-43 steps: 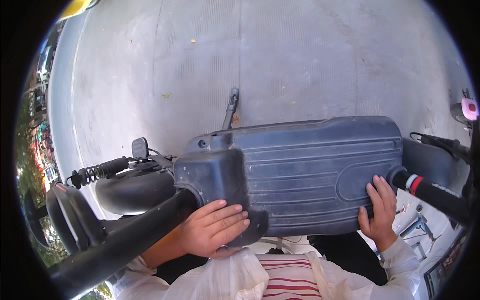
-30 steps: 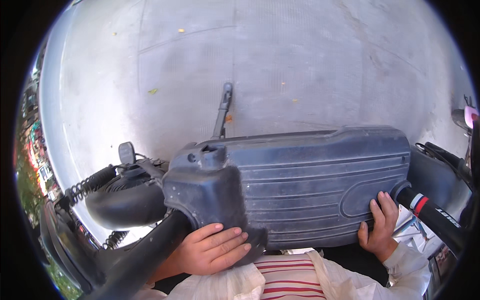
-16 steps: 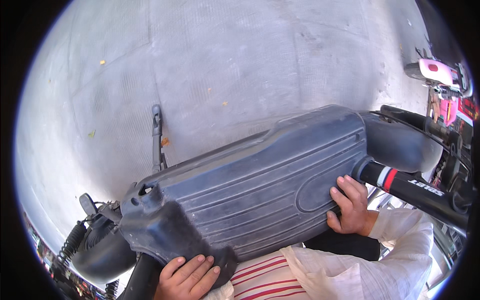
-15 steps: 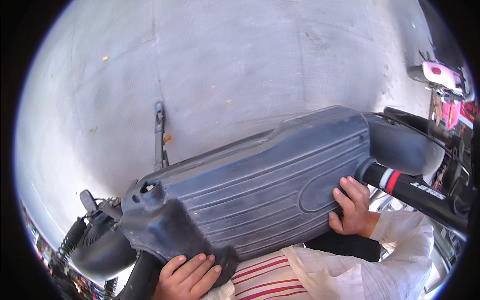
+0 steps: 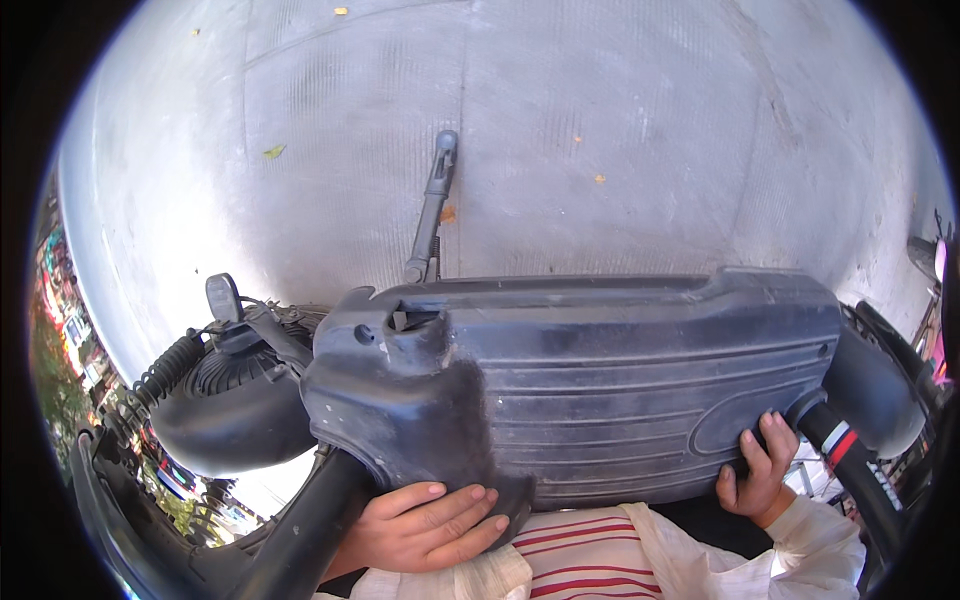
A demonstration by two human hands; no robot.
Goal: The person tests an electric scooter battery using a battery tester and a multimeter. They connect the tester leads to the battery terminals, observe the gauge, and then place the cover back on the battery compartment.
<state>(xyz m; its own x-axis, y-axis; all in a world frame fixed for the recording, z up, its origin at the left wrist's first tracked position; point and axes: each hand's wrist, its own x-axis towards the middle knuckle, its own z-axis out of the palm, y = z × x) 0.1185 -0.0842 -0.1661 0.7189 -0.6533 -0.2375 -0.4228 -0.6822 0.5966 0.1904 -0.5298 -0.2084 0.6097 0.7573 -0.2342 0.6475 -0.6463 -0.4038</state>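
Note:
A long black ribbed plastic cover (image 5: pixel 600 400) lies across the frame of a two-wheeled vehicle, just in front of my body. My left hand (image 5: pixel 430 525) holds its near left corner, fingers close together and bent over the edge. At the near right edge, my right hand (image 5: pixel 762 470) grips the cover beside a raised oval, with fingertips and thumb against its face. A hole and an open notch show at the cover's left end. Both palms are partly hidden. A thick black frame tube (image 5: pixel 310 525) runs beneath the left end, next to my left wrist.
A kickstand (image 5: pixel 435 205) juts out beyond the cover over the grey concrete ground (image 5: pixel 620 130). On the left are a black wheel fender (image 5: pixel 235 415), a coil spring (image 5: pixel 165 370) and a pedal-like part (image 5: pixel 224 297). A black tube with white and red bands (image 5: pixel 838 445) stands at right.
The view has shifted and turned, so the cover looks more level and sits farther right. Both hands keep hold of its near edge, the left one showing more fully.

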